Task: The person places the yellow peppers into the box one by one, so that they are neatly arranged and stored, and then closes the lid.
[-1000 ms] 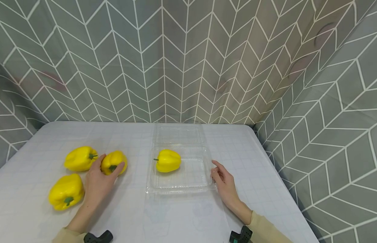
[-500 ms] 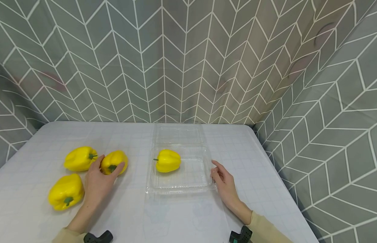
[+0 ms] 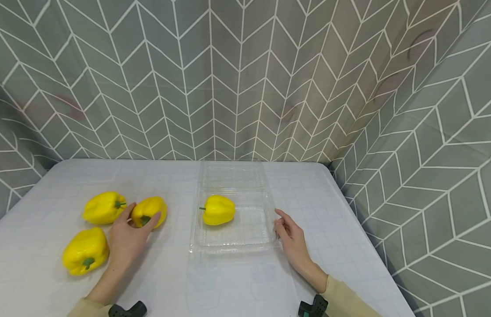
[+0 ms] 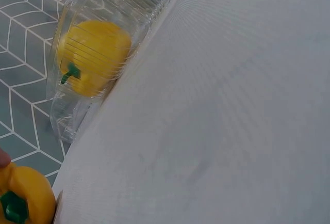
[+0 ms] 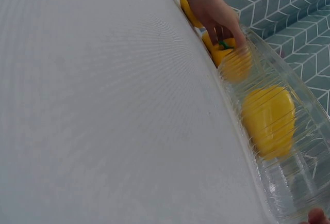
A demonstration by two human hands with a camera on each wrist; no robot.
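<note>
Left grip: your thumb and fingers are parted to about a pepper's breadth, holding the gripped pepper from both sides.
Gripped pepper: you have it low at the counter, well to the left of the clear container, its green stem facing you.
Right grip: your fingers are partly bent at the container's right edge; I cannot tell whether you pinch that edge or just touch it.
Clear container: flat in front of you, its lid folded back toward the patterned backdrop.
Boxed pepper: lying on its side in the container's left part, stem pointing left.
Loose peppers: one just left of your fingers, another nearer you, beside your left grip.
</note>
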